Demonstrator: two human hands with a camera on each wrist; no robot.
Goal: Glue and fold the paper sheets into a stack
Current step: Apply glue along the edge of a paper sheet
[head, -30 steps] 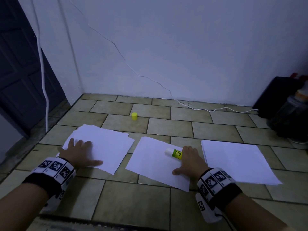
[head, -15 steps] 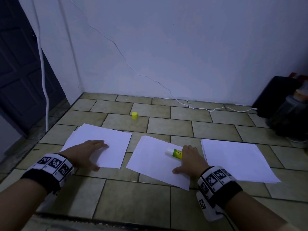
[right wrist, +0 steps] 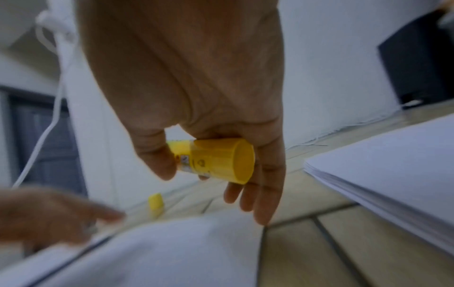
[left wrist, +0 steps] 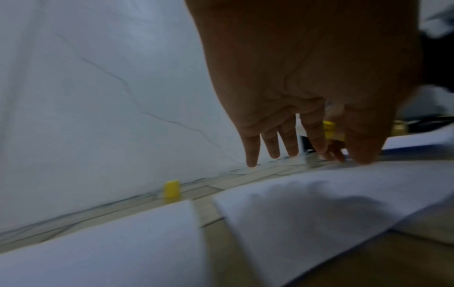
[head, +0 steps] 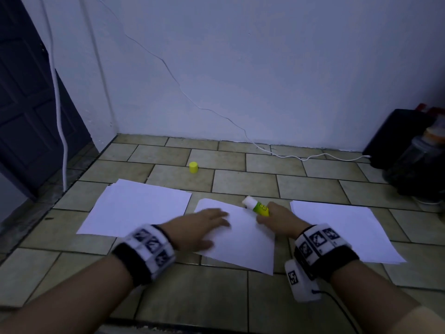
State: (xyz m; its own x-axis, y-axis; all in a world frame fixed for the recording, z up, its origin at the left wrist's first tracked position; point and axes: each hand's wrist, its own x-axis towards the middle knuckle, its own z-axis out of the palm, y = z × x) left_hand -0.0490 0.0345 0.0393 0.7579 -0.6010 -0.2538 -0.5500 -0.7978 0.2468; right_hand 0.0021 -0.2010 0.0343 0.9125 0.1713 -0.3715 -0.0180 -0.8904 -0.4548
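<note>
Three lots of paper are laid out on the tiled floor, and everything else can be placed off the middle sheet. That sheet lies at a slant between the two piles, and it looks like the one being worked on now, probably due for glue or a fold. The left hand is laid on its left part with the fingers spread and fairly straight, most likely so the sheet gets pinned down and can't slide; the wrist view is blurred, so how hard it presses can't be told. At the sheet's far right edge a glue stick is gripped by the right hand, thumb and fingers curled round the yellow barrel, white tip pointing away and slightly left, kept right over the paper, so it's probably ready to be rubbed on. Whether the tip touches the sheet can't be made out. Left of the middle sheet a flat pile is lying, just beside it without overlapping; it seems to be the finished stack, judging by the task. Right of the sheet a thicker pile is kept within reach, likely the supply. Beyond the sheet, toward the wall, the yellow cap has been stood well apart, out of the way.
</note>
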